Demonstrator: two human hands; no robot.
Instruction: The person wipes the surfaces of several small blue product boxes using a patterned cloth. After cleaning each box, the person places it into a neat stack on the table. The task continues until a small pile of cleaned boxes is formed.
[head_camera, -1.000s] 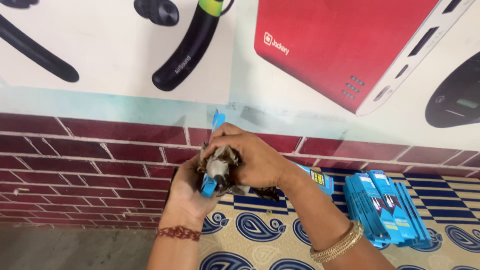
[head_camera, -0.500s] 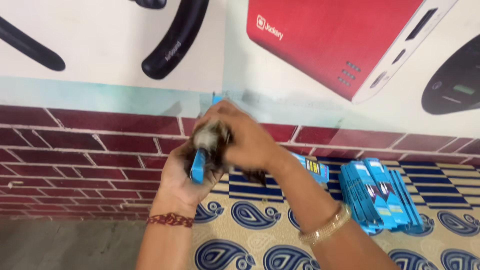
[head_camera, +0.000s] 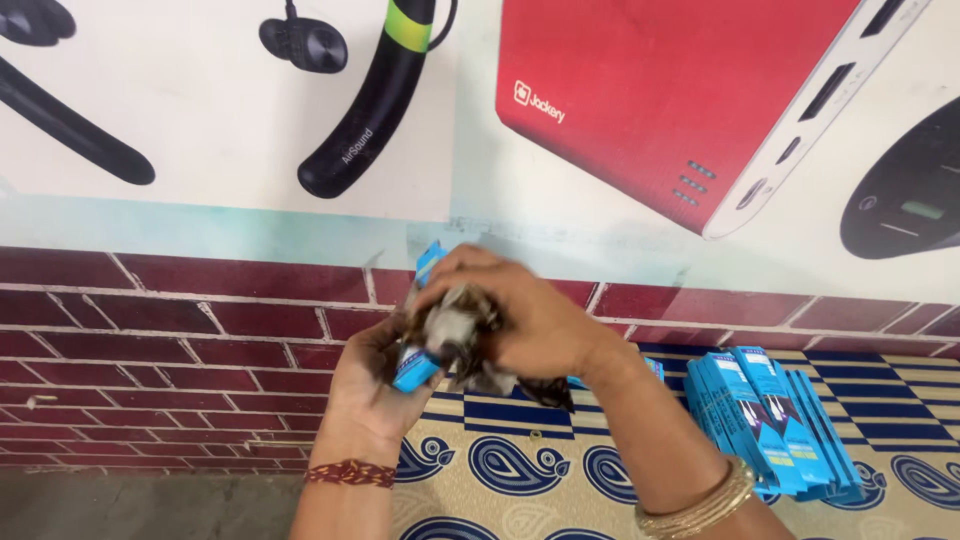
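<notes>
My left hand (head_camera: 368, 385) holds a slim blue box (head_camera: 416, 366) upright in front of me, its top corner showing above my fingers. My right hand (head_camera: 520, 318) presses a crumpled dark and grey cloth (head_camera: 462, 335) against the box, covering most of it. A red thread band is on my left wrist and gold bangles are on my right. Both hands are raised over the left edge of a patterned mat (head_camera: 520, 465).
A row of several matching blue boxes (head_camera: 770, 420) stands on the mat at the right. A painted brick wall strip (head_camera: 170, 360) runs behind, under a poster of earphones and a red power bank (head_camera: 680, 100). Grey floor (head_camera: 130, 505) lies at lower left.
My hands have shifted slightly while the cloth moves over the box; the view has tilted up a little, showing more of the poster.
</notes>
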